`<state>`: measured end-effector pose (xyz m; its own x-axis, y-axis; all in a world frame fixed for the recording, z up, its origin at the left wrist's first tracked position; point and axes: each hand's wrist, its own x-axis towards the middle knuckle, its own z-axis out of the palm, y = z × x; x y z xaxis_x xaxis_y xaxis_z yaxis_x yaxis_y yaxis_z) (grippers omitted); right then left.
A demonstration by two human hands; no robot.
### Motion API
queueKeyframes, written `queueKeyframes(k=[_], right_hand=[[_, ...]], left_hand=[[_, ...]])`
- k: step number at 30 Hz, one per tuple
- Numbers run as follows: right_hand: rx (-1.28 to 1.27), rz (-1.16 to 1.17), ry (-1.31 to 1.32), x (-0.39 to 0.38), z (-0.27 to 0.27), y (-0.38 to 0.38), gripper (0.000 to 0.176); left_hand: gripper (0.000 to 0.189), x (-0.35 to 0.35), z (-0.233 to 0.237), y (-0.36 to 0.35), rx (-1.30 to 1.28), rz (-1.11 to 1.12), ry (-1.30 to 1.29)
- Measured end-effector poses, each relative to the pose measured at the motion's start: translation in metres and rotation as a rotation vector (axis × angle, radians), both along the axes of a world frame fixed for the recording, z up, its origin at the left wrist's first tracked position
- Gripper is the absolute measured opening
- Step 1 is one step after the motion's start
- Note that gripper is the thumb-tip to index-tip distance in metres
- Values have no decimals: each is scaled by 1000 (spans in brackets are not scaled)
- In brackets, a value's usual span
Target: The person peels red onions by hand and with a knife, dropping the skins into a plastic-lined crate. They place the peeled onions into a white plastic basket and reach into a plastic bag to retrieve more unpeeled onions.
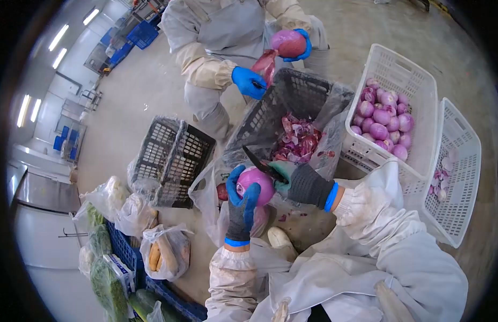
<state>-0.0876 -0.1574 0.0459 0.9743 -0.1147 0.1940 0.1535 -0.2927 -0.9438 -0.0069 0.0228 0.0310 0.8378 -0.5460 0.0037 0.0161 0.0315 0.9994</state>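
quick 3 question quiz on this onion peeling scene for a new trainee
1. True or false: the right hand holds the knife.
2. What lies in the dark crate? A) peels B) bread C) carrots
3. Fill in: the left hand grips an ___.
Key: 1 true; 2 A; 3 onion.

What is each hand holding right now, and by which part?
Left hand cups a red onion around its lower left side; right hand grips a knife by its handle.
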Motion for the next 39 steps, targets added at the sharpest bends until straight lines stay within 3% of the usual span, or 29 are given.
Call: queueKeyframes(k=[2, 3, 5, 6, 7, 9, 13, 15, 16, 17, 19, 23, 25, 27, 29, 30, 32, 36, 39], right_hand=[[-369, -164, 120, 0, 5, 3, 37], [-360, -150, 112, 2, 7, 3, 37], [-39, -229, 23, 7, 8, -5, 27], [47, -234, 32, 13, 2, -13, 23], [49, -228, 25, 19, -11, -20, 23], [127, -366, -60, 27, -36, -39, 25], [219, -397, 190, 26, -40, -72, 31], [-520, -447, 382, 24, -32, -78, 38], [-512, -323, 411, 22, -32, -80, 49], [-512, -319, 415, 25, -39, -76, 49], [219, -131, -15, 34, -59, -60, 58], [441, 87, 35, 22, 2, -29, 64], [172, 156, -28, 19, 4, -30, 62], [266, 176, -59, 20, 0, -30, 58], [3, 174, -12, 16, 14, -32, 54], [6, 177, -7, 16, 9, -31, 54], [-181, 138, -152, 16, -3, -31, 50], [-100, 192, -28, 16, -11, -36, 46], [-220, 112, -174, 10, -9, -33, 42]], left_hand=[[66, -2, 4, -3, 65, 46, -117], [66, -2, 5, -4, 76, 61, -123], [63, -2, 6, -7, -105, 51, 70], [66, 8, -12, -2, 1, -20, -214], [66, 6, -10, -3, 3, -15, -222], [69, 0, -1, -8, -472, -54, 510], [75, 6, 17, -9, -675, -199, 590], [76, 11, 19, -8, -645, -183, 533], [77, 13, 18, -8, -611, -173, 486], [77, 16, 14, -6, -611, -168, 490], [76, 20, 0, -3, -610, -166, 666], [70, 16, 0, -16, -578, -194, 679], [64, 14, -5, -18, -459, -179, 583], [63, 12, -6, -15, -468, -191, 604], [62, 14, -8, -13, -478, -206, 619], [62, 14, -14, -9, -424, -176, 617], [61, 11, -18, -8, -371, -149, 619], [60, 4, -14, -11, -353, -146, 617], [59, 4, -20, -11, -344, -123, 638]])
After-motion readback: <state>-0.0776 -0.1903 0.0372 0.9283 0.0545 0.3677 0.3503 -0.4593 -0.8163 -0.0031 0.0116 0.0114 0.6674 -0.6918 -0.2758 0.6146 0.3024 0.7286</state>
